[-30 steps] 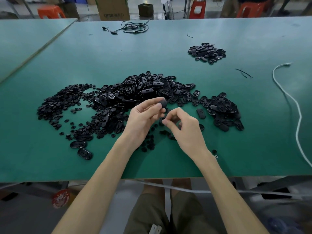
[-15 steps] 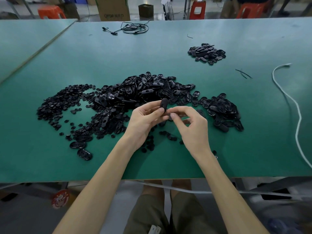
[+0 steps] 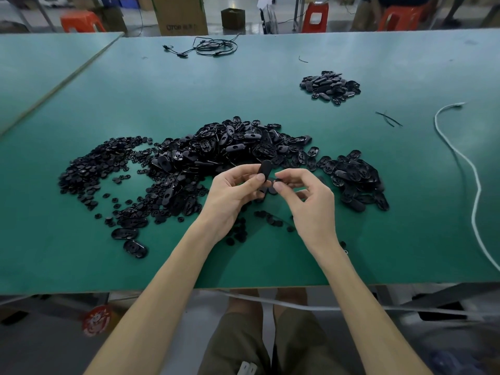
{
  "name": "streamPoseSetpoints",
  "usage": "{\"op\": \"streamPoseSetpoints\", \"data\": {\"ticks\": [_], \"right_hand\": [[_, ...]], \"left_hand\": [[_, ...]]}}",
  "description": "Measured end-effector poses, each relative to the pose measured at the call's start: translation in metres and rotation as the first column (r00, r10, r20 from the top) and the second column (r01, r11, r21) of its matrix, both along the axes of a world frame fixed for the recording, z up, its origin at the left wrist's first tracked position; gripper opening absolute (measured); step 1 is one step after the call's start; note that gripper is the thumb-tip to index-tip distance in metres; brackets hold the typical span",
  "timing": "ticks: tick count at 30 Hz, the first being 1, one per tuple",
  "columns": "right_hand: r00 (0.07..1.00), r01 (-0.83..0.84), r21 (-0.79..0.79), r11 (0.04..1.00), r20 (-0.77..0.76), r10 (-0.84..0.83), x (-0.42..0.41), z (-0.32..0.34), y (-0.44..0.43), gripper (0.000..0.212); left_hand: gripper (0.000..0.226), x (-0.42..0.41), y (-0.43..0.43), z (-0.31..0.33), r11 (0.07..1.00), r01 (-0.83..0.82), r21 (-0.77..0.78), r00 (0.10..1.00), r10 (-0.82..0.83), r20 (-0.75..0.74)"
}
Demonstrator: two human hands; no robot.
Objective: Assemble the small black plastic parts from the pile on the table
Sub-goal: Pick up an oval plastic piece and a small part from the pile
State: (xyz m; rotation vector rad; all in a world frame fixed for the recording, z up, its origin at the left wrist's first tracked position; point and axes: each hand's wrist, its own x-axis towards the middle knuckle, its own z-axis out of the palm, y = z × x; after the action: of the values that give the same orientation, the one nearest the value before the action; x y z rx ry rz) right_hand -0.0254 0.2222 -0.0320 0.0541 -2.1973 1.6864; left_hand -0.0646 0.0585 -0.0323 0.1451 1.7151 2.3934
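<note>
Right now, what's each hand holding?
Left hand: grips an oval black part.
Right hand: pinches a small black part.

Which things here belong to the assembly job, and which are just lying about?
Job: oval black part held in the left hand; small round part pinched by the right hand; big pile of black parts; smaller far pile.

Lying about: black cable; white cord; cardboard box; orange stool.
</note>
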Motion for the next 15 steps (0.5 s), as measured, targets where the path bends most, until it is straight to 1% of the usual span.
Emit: {"op": "streamPoseSetpoints", "data": {"ticks": [5, 9, 13, 15], "right_hand": [[1.0, -0.011, -0.027, 1.0, 0.002, 0.011, -0.001, -0.0011, 0.0014, 0.013], [1.0, -0.017, -0.026, 1.0, 0.004, 0.018, -0.0018, -0.0018, 0.0016, 0.013], [1.0, -0.027, -0.03, 0.999, 0.004, 0.027, -0.0022, -0.0013, 0.0016, 0.014], [1.0, -0.018, -0.028, 0.999, 0.005, 0.018, -0.002, -0.0007, 0.0011, 0.018]], "left_hand": [[0.023, -0.0004, 0.0005, 0.0011, 1.0, -0.007, 0.019, 1.0, 0.007, -0.003], [0.02, -0.0001, 0.0016, 0.0003, 1.0, -0.014, 0.004, 1.0, 0.014, -0.018], [0.038, 0.0009, 0.0023, 0.0017, 1.0, -0.004, -0.022, 0.998, 0.003, -0.063], [0.038, 0.0015, 0.0017, 0.0018, 0.999, 0.012, -0.035, 0.996, -0.015, -0.092]]}}
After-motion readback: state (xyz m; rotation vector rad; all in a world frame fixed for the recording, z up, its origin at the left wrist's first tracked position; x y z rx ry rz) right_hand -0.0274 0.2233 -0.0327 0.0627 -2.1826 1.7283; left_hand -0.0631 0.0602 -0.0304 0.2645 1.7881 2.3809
